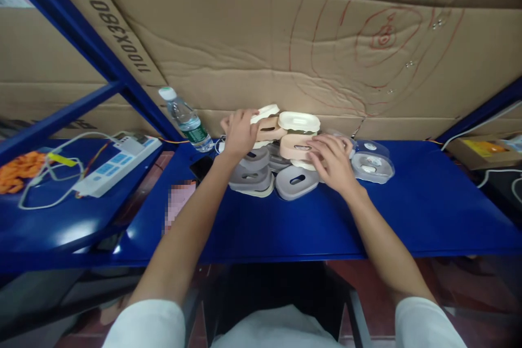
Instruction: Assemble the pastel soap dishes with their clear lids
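Note:
Several oval plastic shells with slots lie stacked in a cluster against the cardboard. My left hand (pixel 240 133) is at the left end of the cluster, its fingers curled over the end of a tan shell (pixel 269 129). Beside those fingers lies a cream shell (pixel 267 112). My right hand (pixel 332 159) grips the right end of a peach shell (pixel 291 148), fingers over its top and thumb at the near side. Behind it rests another cream shell (pixel 299 120). Grey shells (pixel 296 182) lie in front, between my forearms. The undersides of both hands are hidden.
A water bottle (pixel 190 122) leans at the left back. Clear plastic shells (pixel 372 166) lie right of my right hand. Near my left forearm are a dark phone-like object (pixel 202 166) and a blurred pink item (pixel 179 204). A power strip (pixel 118 166) lies beyond the blue frame.

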`<action>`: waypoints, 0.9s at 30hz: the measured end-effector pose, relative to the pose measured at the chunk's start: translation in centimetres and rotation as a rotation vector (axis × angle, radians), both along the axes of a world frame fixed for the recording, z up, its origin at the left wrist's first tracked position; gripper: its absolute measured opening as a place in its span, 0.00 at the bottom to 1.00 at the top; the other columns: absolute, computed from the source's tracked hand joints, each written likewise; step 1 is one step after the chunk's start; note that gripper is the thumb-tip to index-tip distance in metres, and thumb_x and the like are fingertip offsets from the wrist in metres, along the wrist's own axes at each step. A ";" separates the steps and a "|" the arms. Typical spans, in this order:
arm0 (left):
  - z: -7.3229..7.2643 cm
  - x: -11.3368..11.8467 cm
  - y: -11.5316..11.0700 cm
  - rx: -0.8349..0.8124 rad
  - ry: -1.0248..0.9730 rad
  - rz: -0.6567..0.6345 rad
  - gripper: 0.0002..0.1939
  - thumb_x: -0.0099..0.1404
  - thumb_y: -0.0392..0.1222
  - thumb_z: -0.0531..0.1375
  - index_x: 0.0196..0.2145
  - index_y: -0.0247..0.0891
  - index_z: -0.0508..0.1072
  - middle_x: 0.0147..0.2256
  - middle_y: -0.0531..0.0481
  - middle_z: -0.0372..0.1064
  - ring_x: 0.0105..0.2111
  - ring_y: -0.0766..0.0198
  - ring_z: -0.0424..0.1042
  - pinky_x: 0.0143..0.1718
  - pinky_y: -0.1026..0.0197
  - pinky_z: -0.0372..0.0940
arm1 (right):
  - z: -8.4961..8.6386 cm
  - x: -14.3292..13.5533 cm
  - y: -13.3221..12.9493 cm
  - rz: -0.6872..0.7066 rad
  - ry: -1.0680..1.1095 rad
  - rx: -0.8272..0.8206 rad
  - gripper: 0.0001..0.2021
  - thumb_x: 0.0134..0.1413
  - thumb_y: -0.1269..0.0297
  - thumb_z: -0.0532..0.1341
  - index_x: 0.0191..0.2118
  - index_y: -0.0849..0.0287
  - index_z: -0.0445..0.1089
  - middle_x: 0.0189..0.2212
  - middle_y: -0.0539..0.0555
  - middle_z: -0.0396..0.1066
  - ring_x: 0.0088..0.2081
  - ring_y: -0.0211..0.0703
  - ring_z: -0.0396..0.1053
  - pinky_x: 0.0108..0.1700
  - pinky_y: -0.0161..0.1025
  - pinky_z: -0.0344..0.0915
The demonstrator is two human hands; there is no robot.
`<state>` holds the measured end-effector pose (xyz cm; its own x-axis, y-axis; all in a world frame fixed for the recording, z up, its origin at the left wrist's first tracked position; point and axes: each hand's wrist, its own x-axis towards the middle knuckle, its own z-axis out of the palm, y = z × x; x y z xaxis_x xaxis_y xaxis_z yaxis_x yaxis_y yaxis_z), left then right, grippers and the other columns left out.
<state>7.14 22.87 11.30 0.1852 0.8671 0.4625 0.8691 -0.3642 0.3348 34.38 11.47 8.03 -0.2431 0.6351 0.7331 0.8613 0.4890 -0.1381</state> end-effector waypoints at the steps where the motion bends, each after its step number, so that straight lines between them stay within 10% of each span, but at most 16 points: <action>1: 0.0 0.4 0.4 -0.019 0.019 -0.030 0.21 0.79 0.46 0.51 0.63 0.41 0.71 0.62 0.37 0.71 0.64 0.41 0.66 0.66 0.39 0.54 | 0.0 0.1 0.0 -0.005 0.010 0.018 0.13 0.75 0.62 0.58 0.58 0.50 0.75 0.58 0.57 0.78 0.62 0.54 0.72 0.68 0.56 0.53; 10: -1.7 0.2 0.0 -0.085 0.015 -0.174 0.28 0.77 0.56 0.56 0.68 0.42 0.67 0.66 0.37 0.68 0.67 0.43 0.65 0.68 0.37 0.52 | 1.2 2.6 0.2 -0.100 0.043 0.072 0.14 0.76 0.58 0.57 0.57 0.50 0.77 0.55 0.56 0.79 0.61 0.54 0.72 0.66 0.57 0.54; 16: -2.4 -0.7 0.3 -0.051 -0.057 -0.243 0.32 0.76 0.56 0.57 0.71 0.40 0.64 0.68 0.34 0.65 0.68 0.41 0.63 0.68 0.39 0.57 | -0.7 13.8 0.8 -0.356 0.132 -0.332 0.24 0.73 0.42 0.57 0.60 0.50 0.77 0.62 0.64 0.74 0.65 0.68 0.68 0.63 0.68 0.58; 20: -2.4 -1.4 0.3 -0.036 -0.083 -0.260 0.31 0.76 0.54 0.58 0.71 0.40 0.65 0.67 0.36 0.64 0.67 0.42 0.64 0.69 0.38 0.57 | -3.9 19.6 -0.8 -0.358 0.145 -0.504 0.38 0.48 0.29 0.72 0.54 0.54 0.80 0.62 0.71 0.73 0.68 0.75 0.65 0.62 0.66 0.65; 27: -3.5 -2.1 1.4 -0.076 -0.079 -0.261 0.29 0.76 0.53 0.58 0.68 0.36 0.68 0.65 0.34 0.68 0.66 0.43 0.65 0.69 0.39 0.59 | -5.7 18.6 -4.2 -0.323 0.217 -0.711 0.43 0.61 0.27 0.61 0.72 0.48 0.67 0.75 0.62 0.58 0.77 0.66 0.53 0.76 0.71 0.50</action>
<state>5.02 24.30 7.81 0.3731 0.8273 0.4198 0.7191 -0.5438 0.4325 52.95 7.25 2.29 0.1332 0.9816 0.1370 0.8631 -0.0470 -0.5028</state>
